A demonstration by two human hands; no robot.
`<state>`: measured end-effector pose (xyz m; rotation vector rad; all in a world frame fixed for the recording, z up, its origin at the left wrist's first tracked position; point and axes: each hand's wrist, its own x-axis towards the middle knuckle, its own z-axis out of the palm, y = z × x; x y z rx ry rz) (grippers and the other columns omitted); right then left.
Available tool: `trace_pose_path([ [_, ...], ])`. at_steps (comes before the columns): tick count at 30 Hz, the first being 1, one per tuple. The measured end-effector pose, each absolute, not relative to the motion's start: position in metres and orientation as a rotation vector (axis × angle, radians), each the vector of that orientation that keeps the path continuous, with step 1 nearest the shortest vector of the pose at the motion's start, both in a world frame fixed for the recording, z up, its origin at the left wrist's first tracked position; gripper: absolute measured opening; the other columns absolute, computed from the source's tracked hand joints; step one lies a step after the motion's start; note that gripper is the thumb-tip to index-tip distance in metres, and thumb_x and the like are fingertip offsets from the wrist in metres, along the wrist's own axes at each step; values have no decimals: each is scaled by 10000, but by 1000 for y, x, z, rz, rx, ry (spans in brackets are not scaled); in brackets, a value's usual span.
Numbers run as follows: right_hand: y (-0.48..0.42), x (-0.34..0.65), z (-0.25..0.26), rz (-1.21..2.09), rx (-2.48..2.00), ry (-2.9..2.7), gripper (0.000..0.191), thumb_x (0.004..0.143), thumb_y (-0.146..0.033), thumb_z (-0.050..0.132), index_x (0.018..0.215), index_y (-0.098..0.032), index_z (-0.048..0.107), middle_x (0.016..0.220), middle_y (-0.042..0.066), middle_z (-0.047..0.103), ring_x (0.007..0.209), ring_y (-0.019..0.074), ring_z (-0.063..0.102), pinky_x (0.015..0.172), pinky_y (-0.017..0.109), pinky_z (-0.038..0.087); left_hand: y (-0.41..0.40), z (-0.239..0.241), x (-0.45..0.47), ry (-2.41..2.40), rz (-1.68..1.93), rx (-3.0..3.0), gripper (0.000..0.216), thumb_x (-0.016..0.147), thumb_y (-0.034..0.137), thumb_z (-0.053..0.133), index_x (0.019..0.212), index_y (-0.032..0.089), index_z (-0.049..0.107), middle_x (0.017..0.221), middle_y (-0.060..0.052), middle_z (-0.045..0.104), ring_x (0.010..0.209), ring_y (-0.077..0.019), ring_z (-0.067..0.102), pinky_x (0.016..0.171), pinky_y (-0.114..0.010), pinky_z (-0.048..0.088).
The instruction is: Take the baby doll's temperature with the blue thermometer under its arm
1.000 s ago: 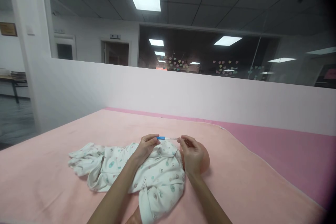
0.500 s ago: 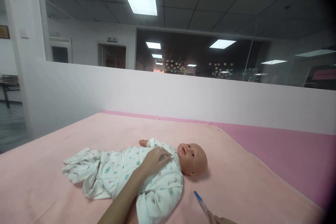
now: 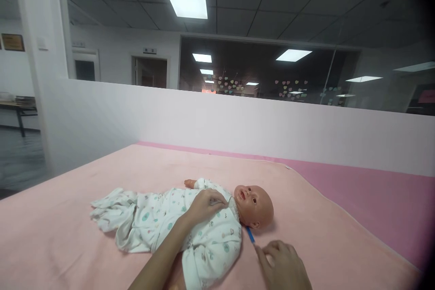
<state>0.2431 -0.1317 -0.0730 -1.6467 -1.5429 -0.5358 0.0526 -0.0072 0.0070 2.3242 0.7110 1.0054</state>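
Observation:
A baby doll (image 3: pixel 254 208) lies on its back, its head to the right, wearing a white printed outfit (image 3: pixel 152 217). Across its chest rests my left hand (image 3: pixel 208 206), fingers closed on the collar edge near the neck. My right hand (image 3: pixel 283 260) is at the lower right, below the doll's head, with thumb and fingers pinched on a slim stick with a blue end (image 3: pixel 250 234). The blue end points up at the doll's neck and shoulder; whether it touches the doll I cannot tell. My right fingers cover the rest of the stick.
A peach-coloured blanket (image 3: pixel 322 235) lies under the doll, over a pink surface (image 3: pixel 374 195). Behind runs a low white wall (image 3: pixel 254 127) with a window above it. Far left stands a table (image 3: pixel 16 106) with stacked items.
My right hand has come further into view, moving the blue-ended stick up towards the doll's neck. My left fingers have shifted from the chest to the collar. The view has turned slightly left.

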Motion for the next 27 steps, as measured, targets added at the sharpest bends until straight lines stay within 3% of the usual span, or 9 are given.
trace_pose_path([
  [2,-110,230,-53,-580,-1525,-1606,290,858,-325,400,696,-204,607,720,69,529,706,185,482,613,286,353,-5,5,52,708,1031,2233,153,720,218,551,780,210,691,825,-19,659,806,-160,553,731,-233,392],
  [5,-75,200,-34,-583,-1389,-1702,287,879,-220,322,718,-170,555,685,52,502,666,160,460,616,267,329,1,2,52,777,1090,2086,165,717,219,546,798,181,684,828,-32,656,782,-153,563,690,-228,408],
  [9,-44,175,-39,-608,-1254,-1911,246,809,-110,293,723,-155,519,669,51,470,626,164,418,578,275,284,10,-3,51,892,1166,1960,209,705,252,560,841,132,664,766,-55,647,684,-138,549,624,-232,398],
  [14,-43,179,-46,-372,-1225,-1826,182,813,-136,334,861,-157,508,833,57,500,776,177,444,677,279,325,10,-2,52,804,1139,1959,364,681,219,580,1037,145,590,738,-28,636,603,-98,507,586,-212,376],
  [20,-47,179,-41,-169,-1129,-1750,122,782,-157,393,840,-159,500,807,43,506,782,170,452,691,276,350,8,1,52,835,1078,1935,257,693,198,546,915,138,661,791,-46,653,710,-138,554,641,-227,405],
  [27,-47,183,-38,-110,-1036,-1764,251,791,-85,328,921,-177,523,822,39,498,789,160,458,700,276,377,10,-1,50,818,1037,1958,282,684,218,566,938,139,658,764,-45,658,697,-144,561,613,-225,409],
])
